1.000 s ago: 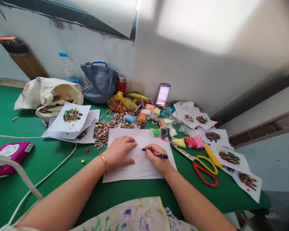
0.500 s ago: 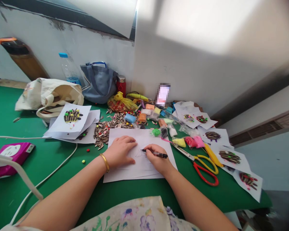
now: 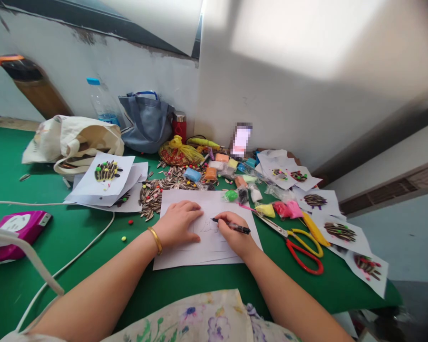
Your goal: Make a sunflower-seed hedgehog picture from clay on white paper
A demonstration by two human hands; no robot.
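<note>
White paper sheets (image 3: 185, 256) lie stacked on the green table before me, with a small line drawing (image 3: 209, 226) on the top one. My left hand (image 3: 181, 223) rests flat on the paper's left half, fingers spread, a gold bangle on its wrist. On the right side of the sheet, my right hand (image 3: 236, 233) is closed around a black pen (image 3: 240, 229). The pen's tip points left, at the upper right of the drawing; whether it touches the paper I cannot tell.
Sunflower seeds (image 3: 151, 197) and bagged coloured clay (image 3: 231, 195) lie behind the paper. Scissors (image 3: 305, 247) are at the right, near seed-decorated sheets (image 3: 342, 232). More decorated sheets (image 3: 103, 178), a cloth bag (image 3: 89, 135), a white cable (image 3: 89, 249) and a purple pack (image 3: 19, 232) are leftward.
My right hand and the pen have shifted slightly right and up, showing more of the drawn lines. My left hand stays in place.
</note>
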